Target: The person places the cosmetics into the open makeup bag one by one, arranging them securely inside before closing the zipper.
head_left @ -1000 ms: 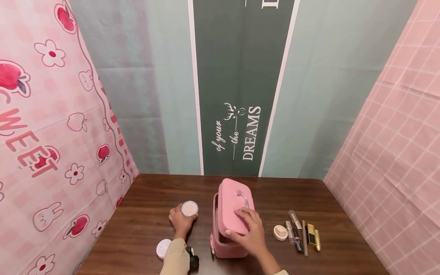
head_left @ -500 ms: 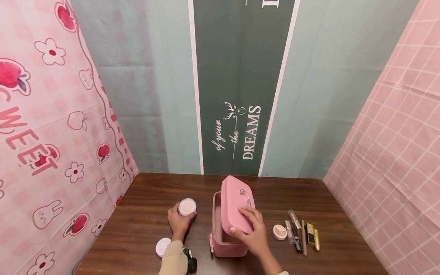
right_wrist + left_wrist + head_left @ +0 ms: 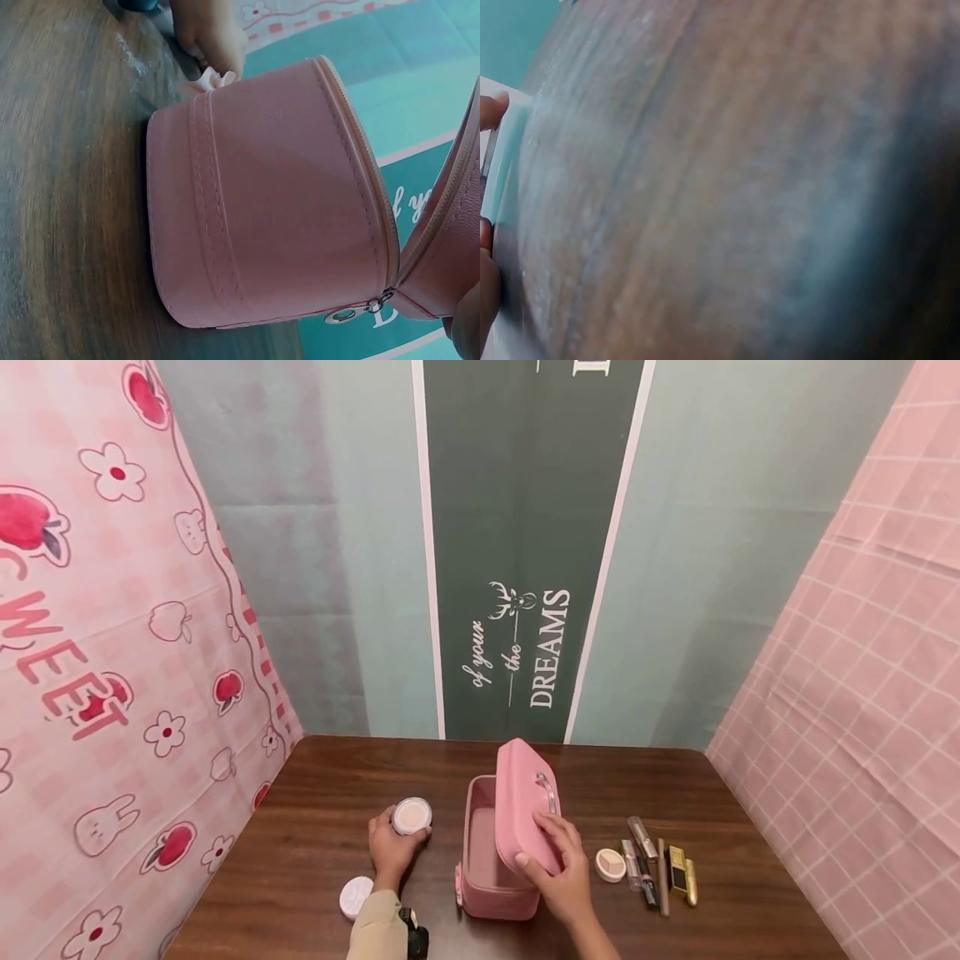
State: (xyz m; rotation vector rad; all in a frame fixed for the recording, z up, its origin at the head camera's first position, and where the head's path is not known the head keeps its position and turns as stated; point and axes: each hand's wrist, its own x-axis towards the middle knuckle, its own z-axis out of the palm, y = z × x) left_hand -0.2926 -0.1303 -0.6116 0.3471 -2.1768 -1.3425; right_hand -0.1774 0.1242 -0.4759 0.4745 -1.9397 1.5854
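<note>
A pink vanity case [image 3: 498,903] with a zip stands at the middle of the table. Its lid [image 3: 525,806], with a silver handle, leans up and over to the right, so part of the inside shows. My right hand [image 3: 566,878] grips the lid by its near edge, thumb on the near corner and fingers across the top. In the right wrist view, the zip pull [image 3: 343,316] hangs at the hinge side of the gap. Left of the case, my left hand [image 3: 392,852] holds a round powder compact [image 3: 412,816], fingers around its rim.
A white round disc [image 3: 356,897] lies beside the left sleeve. Right of the case are a round three-shade palette [image 3: 611,865], several slim makeup tubes [image 3: 642,839] and a gold-and-black compact [image 3: 678,870]. Printed cloths [image 3: 375,568] hang behind the wooden table [image 3: 337,768].
My right hand has tipped the lid further up and to the right, and the opening of the case has widened. The left hand keeps the compact in nearly the same place.
</note>
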